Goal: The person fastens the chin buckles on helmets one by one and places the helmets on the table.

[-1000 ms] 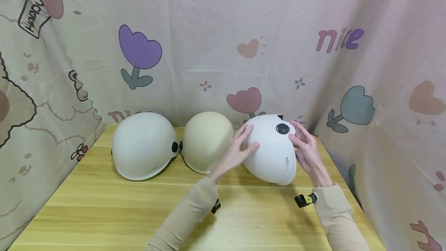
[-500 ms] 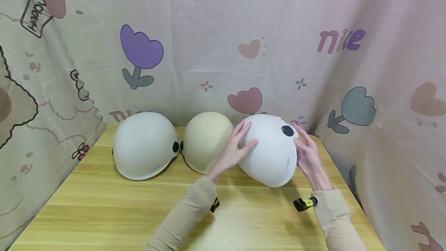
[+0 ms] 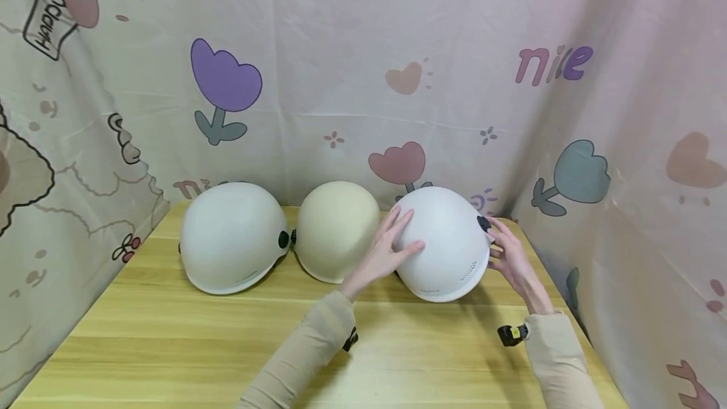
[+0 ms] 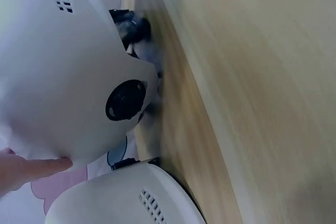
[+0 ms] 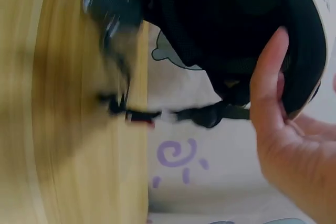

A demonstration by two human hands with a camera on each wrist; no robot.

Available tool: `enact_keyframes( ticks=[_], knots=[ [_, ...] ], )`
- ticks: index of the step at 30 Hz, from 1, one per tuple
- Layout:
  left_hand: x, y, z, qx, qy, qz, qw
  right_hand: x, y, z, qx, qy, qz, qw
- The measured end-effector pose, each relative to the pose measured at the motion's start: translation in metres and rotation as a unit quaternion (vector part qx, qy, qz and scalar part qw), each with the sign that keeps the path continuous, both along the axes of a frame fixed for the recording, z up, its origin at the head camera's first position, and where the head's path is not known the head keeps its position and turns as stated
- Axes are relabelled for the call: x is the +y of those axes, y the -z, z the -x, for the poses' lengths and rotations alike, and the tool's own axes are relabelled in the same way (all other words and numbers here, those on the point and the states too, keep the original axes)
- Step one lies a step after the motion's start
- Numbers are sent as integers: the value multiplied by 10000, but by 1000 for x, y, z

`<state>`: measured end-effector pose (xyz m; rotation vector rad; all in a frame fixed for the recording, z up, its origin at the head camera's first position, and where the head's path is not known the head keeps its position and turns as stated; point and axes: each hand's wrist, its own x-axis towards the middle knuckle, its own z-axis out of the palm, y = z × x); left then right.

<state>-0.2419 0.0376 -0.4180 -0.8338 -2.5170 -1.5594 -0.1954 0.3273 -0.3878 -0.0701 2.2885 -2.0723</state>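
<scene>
A white helmet (image 3: 440,248), tilted, is held between both hands at the right of the table. My left hand (image 3: 386,248) holds its left side, thumb on the front of the shell and fingers spread above. At the opposite side my right hand (image 3: 514,257) grips the rim beside a black round fitting (image 3: 484,224). The right wrist view shows the thumb (image 5: 270,77) inside, against the black lining (image 5: 231,14). A black chin strap (image 5: 205,115) hangs from the helmet. The cream helmet (image 3: 335,232) stands just left of my left hand, partly hidden by it.
Another white helmet (image 3: 233,238) stands at the left end of the row, close against the cream one. All are on a wooden table (image 3: 187,352). Patterned curtains (image 3: 341,81) hang behind the table and along both sides.
The held white helmet has turned, its black fitting moving right to the edge and its vented front rim coming round. My right hand has shifted right and slightly down with it. The left hand stays nearly in place.
</scene>
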Motion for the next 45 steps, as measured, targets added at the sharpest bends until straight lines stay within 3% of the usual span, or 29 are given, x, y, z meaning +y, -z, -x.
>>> enact_keyframes(
  ticks=[3,7,11,20,28,32,38,45],
  knots=[
    [1,1,-1,23,23,16,10000,-5,-1,1,-8,327,-870,9957],
    [2,1,-1,12,-11,36,10000,-11,-3,2,153,588,-1911,9797],
    [3,1,-1,24,-34,24,10000,-16,-6,4,483,646,-2520,9644],
    [4,-2,-2,-68,-11,123,9999,-21,-14,5,684,438,-2774,9573],
    [4,-2,-3,-11,87,230,9997,-19,-16,5,523,246,-3267,9434],
    [4,-2,-3,27,129,226,9997,-16,-17,5,666,113,-3388,9384],
    [3,0,-3,-241,41,99,9997,-12,-16,4,875,-87,-3302,9398],
    [-1,9,-3,-668,-171,67,9976,-6,-8,5,788,-81,-3185,9446]
  ],
)
